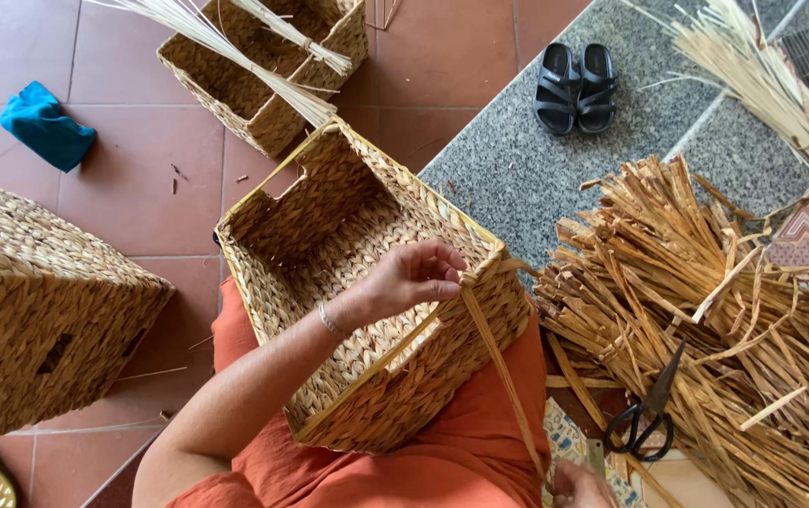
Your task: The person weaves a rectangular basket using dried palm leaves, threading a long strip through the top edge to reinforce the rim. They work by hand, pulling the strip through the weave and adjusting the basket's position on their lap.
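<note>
Woven square basket (367, 310) tilted on lap at frame centre, rim kept within reach | left hand (414, 277) pinching strand (498, 367) against rim corner | right hand (578, 484) at bottom edge gripping strand's lower end, holding it taut | scissors (647, 414) just right, atop dried-strip pile (705, 310)

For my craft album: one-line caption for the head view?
Left hand pinches a straw strand at a woven basket rim.
</note>
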